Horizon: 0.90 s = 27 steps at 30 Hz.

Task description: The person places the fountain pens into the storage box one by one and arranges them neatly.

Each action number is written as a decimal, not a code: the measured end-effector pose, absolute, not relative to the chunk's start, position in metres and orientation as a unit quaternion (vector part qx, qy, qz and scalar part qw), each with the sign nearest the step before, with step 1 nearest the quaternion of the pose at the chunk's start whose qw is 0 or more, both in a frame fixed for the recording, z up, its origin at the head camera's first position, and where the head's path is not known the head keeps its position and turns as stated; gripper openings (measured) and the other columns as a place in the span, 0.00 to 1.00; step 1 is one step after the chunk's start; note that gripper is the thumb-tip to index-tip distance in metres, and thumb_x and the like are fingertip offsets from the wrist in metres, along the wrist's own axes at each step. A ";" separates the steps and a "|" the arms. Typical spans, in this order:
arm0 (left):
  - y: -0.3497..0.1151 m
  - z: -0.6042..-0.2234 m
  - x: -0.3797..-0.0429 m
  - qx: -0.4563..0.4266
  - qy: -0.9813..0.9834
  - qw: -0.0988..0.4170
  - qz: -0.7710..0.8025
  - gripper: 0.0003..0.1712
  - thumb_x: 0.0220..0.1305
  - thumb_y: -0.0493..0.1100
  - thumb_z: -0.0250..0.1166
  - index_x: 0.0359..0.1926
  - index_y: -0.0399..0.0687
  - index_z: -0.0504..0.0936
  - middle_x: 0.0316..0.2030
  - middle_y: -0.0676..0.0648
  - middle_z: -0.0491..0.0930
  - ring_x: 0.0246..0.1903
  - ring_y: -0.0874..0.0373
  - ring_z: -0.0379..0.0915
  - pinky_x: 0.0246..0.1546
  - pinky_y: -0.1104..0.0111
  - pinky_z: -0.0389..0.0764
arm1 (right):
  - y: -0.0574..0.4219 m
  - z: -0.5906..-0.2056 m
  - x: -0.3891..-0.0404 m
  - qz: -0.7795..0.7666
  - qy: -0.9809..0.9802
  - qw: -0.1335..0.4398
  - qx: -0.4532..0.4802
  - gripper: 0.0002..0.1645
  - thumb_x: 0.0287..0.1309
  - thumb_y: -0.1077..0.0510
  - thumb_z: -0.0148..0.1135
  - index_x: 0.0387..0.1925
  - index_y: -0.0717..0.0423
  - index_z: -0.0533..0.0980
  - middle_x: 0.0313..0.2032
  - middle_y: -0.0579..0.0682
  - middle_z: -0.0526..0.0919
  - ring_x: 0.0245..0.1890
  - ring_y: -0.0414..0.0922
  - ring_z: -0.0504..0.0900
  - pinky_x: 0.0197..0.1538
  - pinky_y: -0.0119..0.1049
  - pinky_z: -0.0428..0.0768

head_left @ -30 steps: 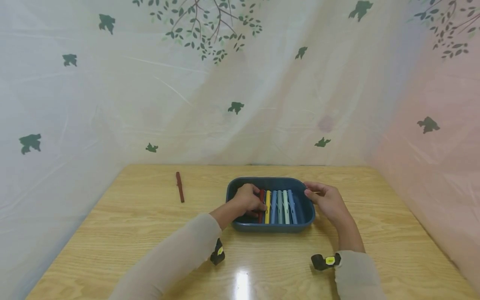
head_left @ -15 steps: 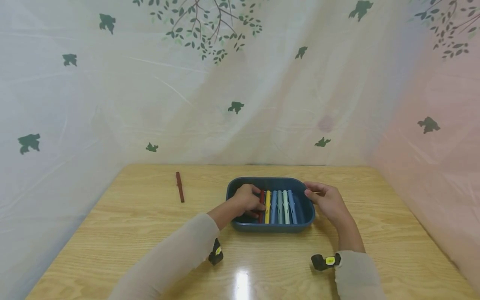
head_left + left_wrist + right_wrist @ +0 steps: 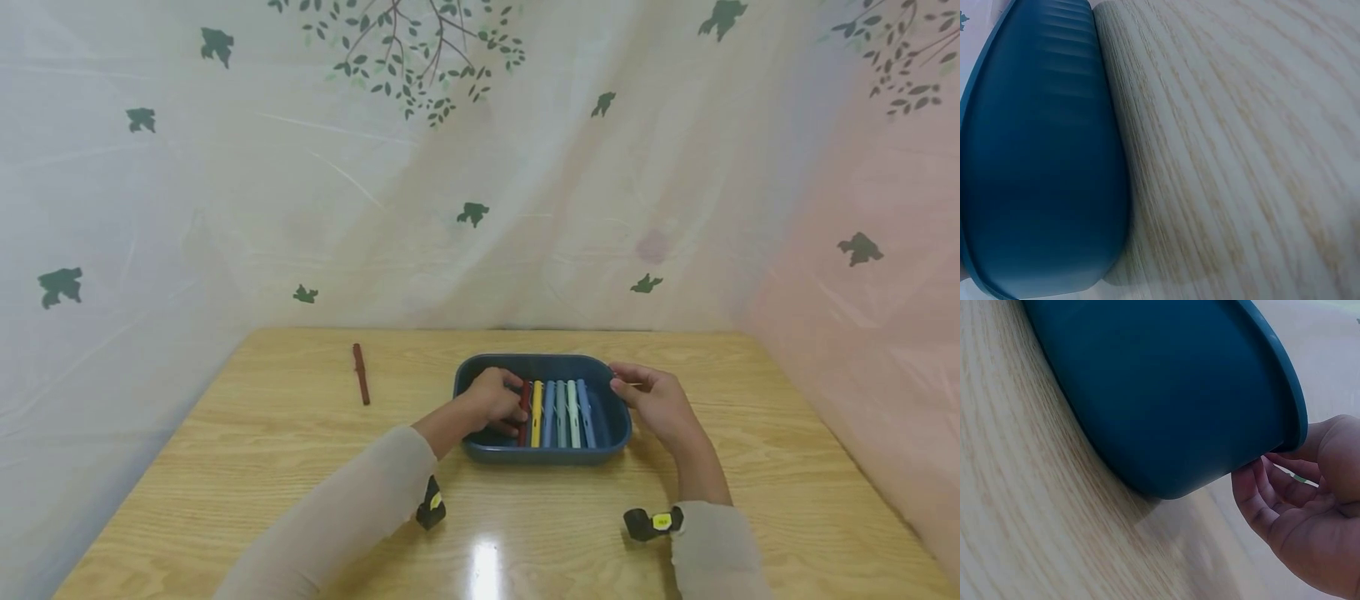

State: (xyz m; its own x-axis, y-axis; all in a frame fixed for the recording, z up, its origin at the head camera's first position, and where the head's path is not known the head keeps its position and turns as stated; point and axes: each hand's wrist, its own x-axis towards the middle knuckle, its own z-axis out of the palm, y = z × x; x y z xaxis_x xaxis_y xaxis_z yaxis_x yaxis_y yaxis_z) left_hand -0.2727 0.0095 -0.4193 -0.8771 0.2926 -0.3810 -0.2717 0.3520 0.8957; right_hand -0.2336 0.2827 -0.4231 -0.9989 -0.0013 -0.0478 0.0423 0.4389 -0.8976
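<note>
A dark blue plastic bin [image 3: 543,456] sits on the table with a row of capped pens inside. From left to right they are a dark red pen [image 3: 524,429], a yellow pen [image 3: 537,414] and several blue and pale green pens [image 3: 573,414]. My left hand [image 3: 491,398] reaches into the bin's left part, thumb and fingertips at the dark red pen, which it seems to pinch; the hand hides some of it. My right hand [image 3: 660,404] pinches the bin's right rim, as the right wrist view also shows at the bin wall [image 3: 1166,394].
Another dark red pen [image 3: 362,374] lies alone on the wooden table [image 3: 300,467], left of the bin. Behind the table's far edge hangs a pale curtain [image 3: 375,208] with leaf and bird prints. Beige sleeves and black wrist cameras cover the forearms.
My left thumb has drawn back slightly to the left over the dark red pen, and the left forearm has shifted a little left. The right hand stays on the rim.
</note>
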 end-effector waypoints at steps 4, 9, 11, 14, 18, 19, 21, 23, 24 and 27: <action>0.010 -0.417 -0.272 0.006 0.783 0.247 0.570 0.33 0.58 0.20 0.66 0.65 0.35 0.72 0.36 0.37 0.82 0.29 0.50 0.84 0.29 0.63 0.89 | 0.283 -0.423 -0.235 -0.529 0.849 0.020 0.012 0.28 0.75 0.51 0.59 0.71 0.55 0.71 0.65 0.60 0.75 0.64 0.56 0.77 0.68 0.55 0.74; 0.008 -0.414 -0.271 0.010 0.782 0.253 0.570 0.34 0.57 0.20 0.68 0.65 0.35 0.71 0.36 0.37 0.82 0.30 0.49 0.84 0.29 0.61 0.90 | 0.283 -0.423 -0.235 -0.529 0.848 0.024 0.017 0.29 0.75 0.51 0.59 0.71 0.55 0.71 0.66 0.60 0.75 0.64 0.57 0.76 0.69 0.56 0.73; 0.008 -0.412 -0.271 0.015 0.781 0.255 0.570 0.35 0.56 0.20 0.68 0.65 0.35 0.71 0.38 0.36 0.81 0.30 0.49 0.84 0.30 0.61 0.90 | 0.283 -0.423 -0.235 -0.530 0.848 0.026 0.018 0.29 0.75 0.50 0.59 0.71 0.54 0.71 0.66 0.60 0.74 0.63 0.57 0.76 0.69 0.56 0.73; 0.007 -0.409 -0.271 0.025 0.782 0.253 0.569 0.35 0.55 0.19 0.68 0.64 0.34 0.72 0.43 0.35 0.80 0.31 0.49 0.84 0.31 0.59 0.90 | 0.283 -0.423 -0.234 -0.530 0.847 0.025 0.016 0.29 0.75 0.50 0.59 0.71 0.54 0.71 0.65 0.60 0.75 0.63 0.57 0.77 0.69 0.56 0.73; 0.005 -0.403 -0.272 0.046 0.786 0.243 0.566 0.36 0.53 0.18 0.69 0.64 0.33 0.72 0.48 0.34 0.79 0.32 0.47 0.85 0.31 0.57 0.90 | 0.284 -0.424 -0.234 -0.531 0.847 0.023 0.013 0.28 0.75 0.51 0.59 0.71 0.55 0.71 0.65 0.60 0.75 0.63 0.57 0.77 0.68 0.54 0.75; 0.004 -0.401 -0.272 0.051 0.788 0.239 0.565 0.36 0.53 0.18 0.70 0.64 0.33 0.72 0.49 0.33 0.79 0.33 0.46 0.85 0.31 0.57 0.90 | 0.284 -0.425 -0.234 -0.531 0.847 0.023 0.013 0.28 0.75 0.51 0.59 0.71 0.55 0.71 0.65 0.60 0.75 0.63 0.56 0.77 0.68 0.54 0.75; 0.002 -0.397 -0.272 0.058 0.790 0.235 0.563 0.36 0.53 0.18 0.70 0.64 0.32 0.72 0.50 0.33 0.79 0.34 0.45 0.85 0.31 0.57 0.90 | 0.284 -0.425 -0.234 -0.532 0.847 0.023 0.013 0.28 0.75 0.51 0.59 0.71 0.55 0.71 0.65 0.59 0.75 0.63 0.56 0.77 0.68 0.54 0.75; 0.000 -0.392 -0.272 0.066 0.795 0.228 0.559 0.37 0.53 0.19 0.70 0.65 0.32 0.72 0.51 0.32 0.78 0.35 0.45 0.85 0.30 0.57 0.90 | 0.284 -0.425 -0.234 -0.531 0.847 0.022 0.013 0.28 0.75 0.51 0.59 0.71 0.55 0.71 0.65 0.59 0.75 0.64 0.56 0.77 0.68 0.53 0.75; -0.001 -0.390 -0.272 0.070 0.798 0.224 0.555 0.37 0.54 0.19 0.70 0.65 0.33 0.72 0.51 0.32 0.78 0.36 0.45 0.85 0.31 0.57 0.90 | 0.284 -0.425 -0.234 -0.531 0.847 0.022 0.013 0.28 0.75 0.51 0.59 0.71 0.55 0.71 0.65 0.59 0.75 0.64 0.56 0.77 0.68 0.53 0.75; -0.006 -0.382 -0.274 0.078 0.804 0.216 0.548 0.37 0.55 0.20 0.70 0.67 0.33 0.72 0.54 0.31 0.77 0.37 0.46 0.84 0.32 0.56 0.90 | 0.284 -0.425 -0.234 -0.532 0.846 0.021 0.010 0.28 0.75 0.51 0.59 0.71 0.55 0.71 0.65 0.59 0.75 0.64 0.56 0.77 0.67 0.53 0.76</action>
